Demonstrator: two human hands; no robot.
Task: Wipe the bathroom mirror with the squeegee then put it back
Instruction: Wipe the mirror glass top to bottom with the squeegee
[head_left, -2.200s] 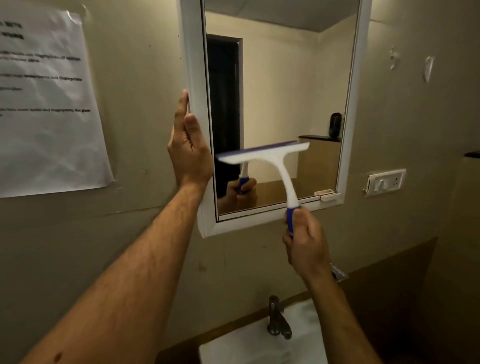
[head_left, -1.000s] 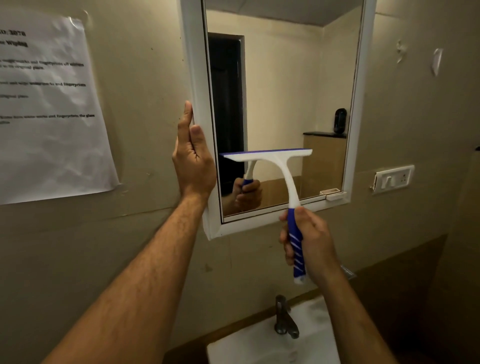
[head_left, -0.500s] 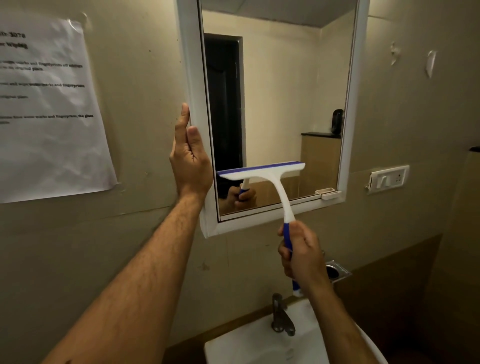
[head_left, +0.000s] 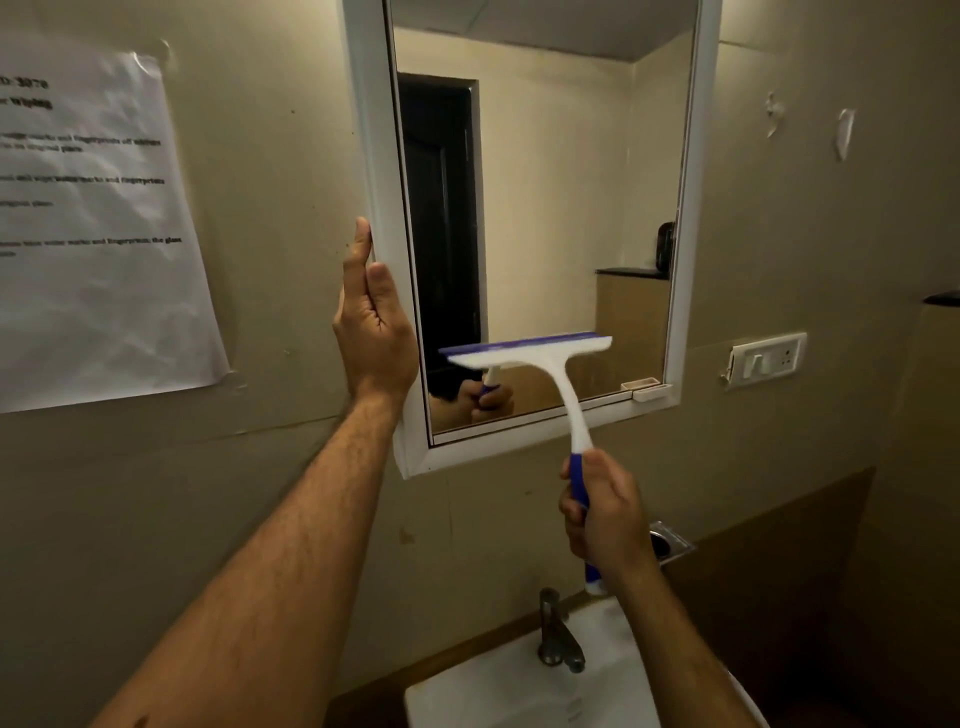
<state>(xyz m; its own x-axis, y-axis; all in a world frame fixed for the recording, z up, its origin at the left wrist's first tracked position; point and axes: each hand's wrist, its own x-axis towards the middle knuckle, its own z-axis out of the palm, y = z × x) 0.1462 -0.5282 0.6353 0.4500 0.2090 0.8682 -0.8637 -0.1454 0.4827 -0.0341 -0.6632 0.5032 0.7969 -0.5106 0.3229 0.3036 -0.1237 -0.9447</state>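
Looking from the left of the mirror, I see a printed sheet stuck to the wall; my left hand lies flat along the mirror's left frame, fingers straight and pressed together; the squeegee has its blade across the mirror's lower glass, nearly level; my right hand is fisted around its blue handle below the mirror; right of the mirror sits a switch plate; beneath it, a tap and white sink.
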